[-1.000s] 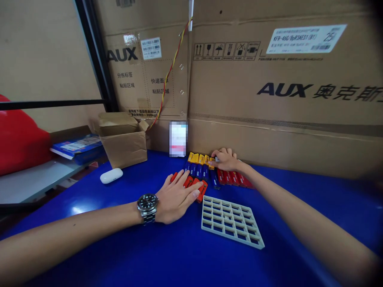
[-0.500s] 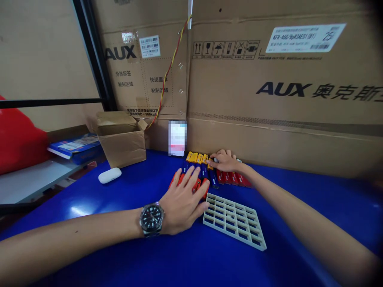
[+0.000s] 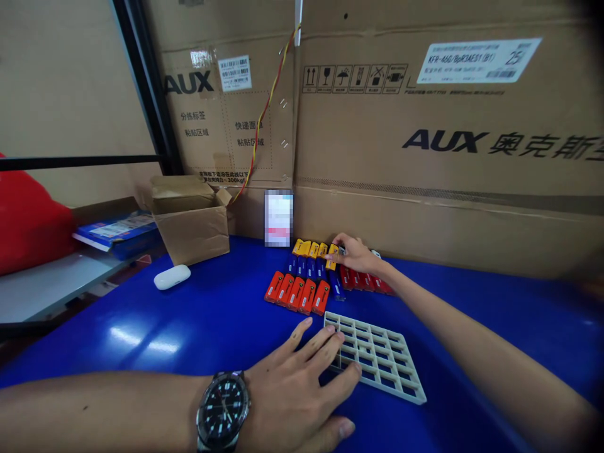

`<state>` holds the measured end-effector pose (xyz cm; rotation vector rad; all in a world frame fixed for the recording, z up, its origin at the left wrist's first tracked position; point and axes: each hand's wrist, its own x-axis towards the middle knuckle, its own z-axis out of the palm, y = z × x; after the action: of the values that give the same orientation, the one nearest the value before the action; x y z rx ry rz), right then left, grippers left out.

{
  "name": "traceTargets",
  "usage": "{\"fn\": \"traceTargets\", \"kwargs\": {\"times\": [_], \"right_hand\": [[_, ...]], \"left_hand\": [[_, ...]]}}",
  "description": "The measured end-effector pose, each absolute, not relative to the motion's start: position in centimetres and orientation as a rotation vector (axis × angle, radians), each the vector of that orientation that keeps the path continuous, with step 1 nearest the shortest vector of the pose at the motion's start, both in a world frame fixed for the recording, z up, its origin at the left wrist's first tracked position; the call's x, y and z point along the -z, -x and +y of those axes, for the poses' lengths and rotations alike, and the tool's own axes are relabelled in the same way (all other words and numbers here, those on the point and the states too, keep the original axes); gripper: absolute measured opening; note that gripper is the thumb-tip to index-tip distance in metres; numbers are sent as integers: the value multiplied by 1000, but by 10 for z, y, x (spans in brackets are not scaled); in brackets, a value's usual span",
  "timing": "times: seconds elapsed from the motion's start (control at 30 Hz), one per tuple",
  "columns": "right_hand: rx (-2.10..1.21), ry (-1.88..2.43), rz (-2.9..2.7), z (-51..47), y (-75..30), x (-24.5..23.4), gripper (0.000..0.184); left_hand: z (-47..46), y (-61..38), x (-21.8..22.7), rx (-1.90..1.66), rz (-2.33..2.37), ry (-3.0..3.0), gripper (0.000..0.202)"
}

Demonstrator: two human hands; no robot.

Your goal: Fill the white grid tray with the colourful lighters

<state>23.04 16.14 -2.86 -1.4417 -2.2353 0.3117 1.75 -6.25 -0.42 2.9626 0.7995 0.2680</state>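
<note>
My left hand [image 3: 302,384], with a wristwatch, lies open with fingers spread on the blue table [image 3: 198,327], its fingertips touching the near left edge of a pale grid tray [image 3: 377,358]. Farther back lie batteries: a row of orange ones [image 3: 297,291], yellow-and-blue ones [image 3: 311,258] behind them, and red ones [image 3: 363,280] to the right. My right hand [image 3: 353,253] rests on the pile, fingers curled and pinching at the rightmost yellow battery. Whether it holds that battery I cannot make out.
Large AUX cardboard boxes [image 3: 425,138] wall off the back. A small open carton [image 3: 191,217] and a white earbud case [image 3: 172,277] sit at the left. A phone [image 3: 278,217] leans upright against the boxes. A red bag [image 3: 28,214] lies at far left.
My left hand has drawn back from the orange batteries toward me and now touches the grid tray's edge. The orange row is uncovered. My right hand has stayed on the pile.
</note>
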Motion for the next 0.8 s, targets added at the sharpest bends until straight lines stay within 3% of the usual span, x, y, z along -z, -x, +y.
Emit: {"fn": "traceTargets", "kwargs": {"times": [0.17, 0.47, 0.6, 0.7, 0.8], "right_hand": [[-725, 1108, -1889, 145, -225, 30, 46], [-854, 1024, -1543, 47, -228, 12, 31], [-1081, 989, -1369, 11, -236, 11, 26], [-1161, 1041, -1234, 0, -249, 14, 29], [-1260, 1066, -1163, 0, -259, 17, 45]], "left_hand": [[-65, -19, 5, -288, 825, -2928, 47], [-65, -14, 11, -405, 818, -2885, 40], [-63, -13, 12, -465, 782, -2877, 40], [-61, -13, 11, -439, 763, -2878, 40], [-60, -13, 12, -424, 749, -2883, 42]]}}
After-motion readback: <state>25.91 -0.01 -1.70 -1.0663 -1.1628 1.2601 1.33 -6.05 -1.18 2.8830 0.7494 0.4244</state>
